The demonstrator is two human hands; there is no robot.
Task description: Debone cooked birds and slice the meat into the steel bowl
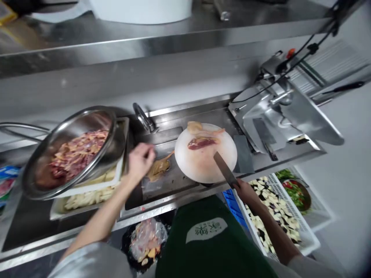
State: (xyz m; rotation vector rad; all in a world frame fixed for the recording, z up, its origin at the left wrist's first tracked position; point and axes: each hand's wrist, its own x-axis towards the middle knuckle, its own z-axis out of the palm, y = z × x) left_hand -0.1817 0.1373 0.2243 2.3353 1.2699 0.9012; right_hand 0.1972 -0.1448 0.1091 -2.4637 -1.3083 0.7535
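Observation:
My right hand (245, 191) grips the handle of a kitchen knife (223, 166), whose blade lies across the front right of a round white cutting board (185, 162). On the board rests a piece of dark red meat (203, 143), with a pale yellowish piece of skin or fat (194, 126) behind it. My left hand (141, 160) is held in the air left of the board, its fingers curled closed; whatever they hold, if anything, is hidden. Below and right of it, a flattened tan piece of poultry skin (159, 168) lies on the metal sink surface.
A large steel bowl (98, 164) of cut meat tilts at left over white trays of pale strips (87, 199). Behind stands a faucet (143, 117); a slicing machine (278, 112) is at right. Crates of diced eggplant (272, 216) and a waste bin (147, 239) sit below. A shelf (145, 42) overhangs.

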